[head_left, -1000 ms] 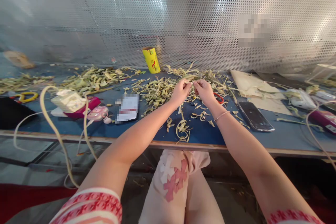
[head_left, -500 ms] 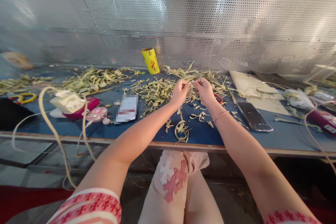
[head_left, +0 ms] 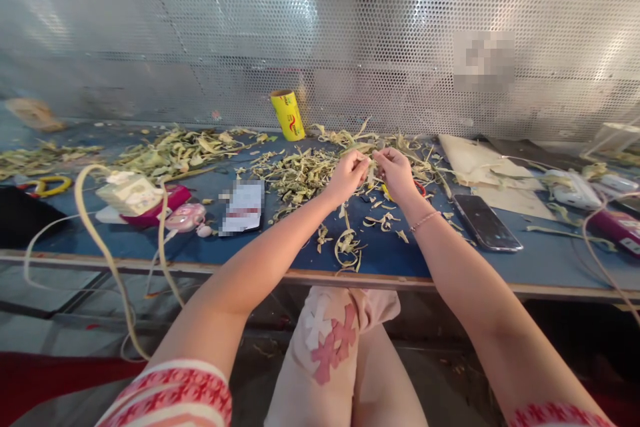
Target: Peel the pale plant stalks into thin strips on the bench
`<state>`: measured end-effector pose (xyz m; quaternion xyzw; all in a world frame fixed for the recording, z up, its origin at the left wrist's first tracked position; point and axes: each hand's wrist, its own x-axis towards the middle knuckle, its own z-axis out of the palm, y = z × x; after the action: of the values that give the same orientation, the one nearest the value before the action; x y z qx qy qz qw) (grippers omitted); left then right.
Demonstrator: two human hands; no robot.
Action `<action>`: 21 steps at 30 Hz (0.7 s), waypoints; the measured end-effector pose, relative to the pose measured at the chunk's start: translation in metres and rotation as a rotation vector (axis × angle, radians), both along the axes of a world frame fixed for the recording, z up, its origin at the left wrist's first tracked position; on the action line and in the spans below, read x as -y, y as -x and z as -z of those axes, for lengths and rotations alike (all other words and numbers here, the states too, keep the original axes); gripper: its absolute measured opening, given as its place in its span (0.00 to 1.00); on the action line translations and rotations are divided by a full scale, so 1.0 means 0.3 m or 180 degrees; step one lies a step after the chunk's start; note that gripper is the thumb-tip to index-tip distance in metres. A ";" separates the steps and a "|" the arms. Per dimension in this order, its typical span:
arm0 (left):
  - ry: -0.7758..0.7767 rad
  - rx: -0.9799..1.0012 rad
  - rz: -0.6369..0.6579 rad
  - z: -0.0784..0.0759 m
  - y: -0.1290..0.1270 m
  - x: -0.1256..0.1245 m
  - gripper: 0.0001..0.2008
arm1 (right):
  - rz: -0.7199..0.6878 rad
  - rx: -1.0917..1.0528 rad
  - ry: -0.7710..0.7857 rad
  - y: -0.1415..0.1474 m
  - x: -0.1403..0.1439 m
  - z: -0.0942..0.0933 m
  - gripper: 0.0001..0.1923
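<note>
Hands, two, one leaf strip.

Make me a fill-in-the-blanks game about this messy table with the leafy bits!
1. The left hand and the right hand pinch a thin strip between them, over a table whose top is coloured ____.
2. The tube standing by the metal wall is coloured ____.
3. The phone lies to the ____ of the right hand.
4. The bracelet is on the ____ wrist.

Missing words: blue; yellow; right; right
</note>
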<state>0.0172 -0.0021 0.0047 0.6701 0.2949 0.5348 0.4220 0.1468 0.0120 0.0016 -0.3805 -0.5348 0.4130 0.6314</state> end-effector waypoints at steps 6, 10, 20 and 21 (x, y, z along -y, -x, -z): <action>0.0041 0.0097 0.0262 -0.011 0.016 0.012 0.05 | -0.0370 -0.0137 0.0323 -0.003 0.017 -0.013 0.19; 0.0165 0.0171 0.0722 -0.005 0.043 -0.007 0.10 | -0.0646 -0.0283 0.0482 -0.004 0.027 -0.019 0.17; 0.0062 -0.0147 0.0754 -0.001 0.059 -0.028 0.09 | -0.0724 -0.0411 0.0689 -0.002 0.021 -0.016 0.16; 0.0025 -0.0192 0.0721 -0.002 0.060 -0.028 0.08 | -0.0715 -0.0409 0.0713 -0.001 0.020 -0.015 0.16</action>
<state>-0.0008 0.0063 0.0054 0.7132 0.2320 0.4621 0.4733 0.1472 0.0059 0.0062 -0.3591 -0.4831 0.5615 0.5678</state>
